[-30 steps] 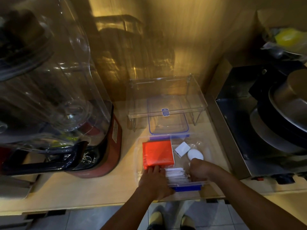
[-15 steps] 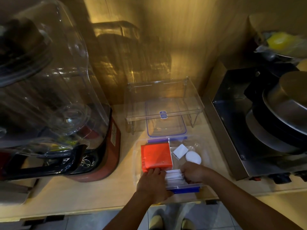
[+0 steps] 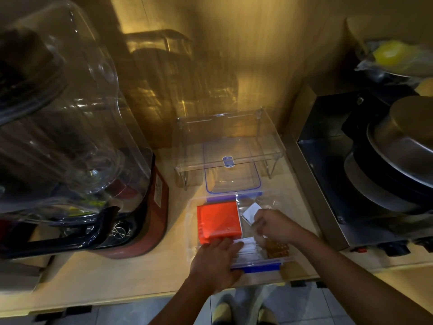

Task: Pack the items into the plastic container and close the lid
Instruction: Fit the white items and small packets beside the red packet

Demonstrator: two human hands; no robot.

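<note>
**Packing nearly done, lid still off**

Far left on the table (image 3: 140, 273): big blender (image 3: 77, 146) with clear jug, red base, not part of the task. Next right, the clear plastic container (image 3: 191, 231) sits near the table's front edge, open. Inside at its left: red box (image 3: 218, 219), lying flat. Left hand (image 3: 216, 260) rests flat, fingers spread and extended, on the near rim and on a stack of white packets (image 3: 247, 248) in the container; pressing down rather than gripping, holding nothing. Right of that, a small white box (image 3: 249, 213) tilted in the far right part. Right hand (image 3: 273, 225) is curled narrow over the right side of the container; looks pinched on something small, can't tell what. Brown blister-like pack (image 3: 277, 249) below it, inside the near right corner. Lid (image 3: 232, 174) with blue trim lies just behind the container, partly under a clear acrylic riser shelf (image 3: 229, 137). Far right: stove with stacked metal pans (image 3: 398, 146).

Judgement: most items in, being arranged. Left: finish settling items, fetch lid, snap the blue clips.
</note>
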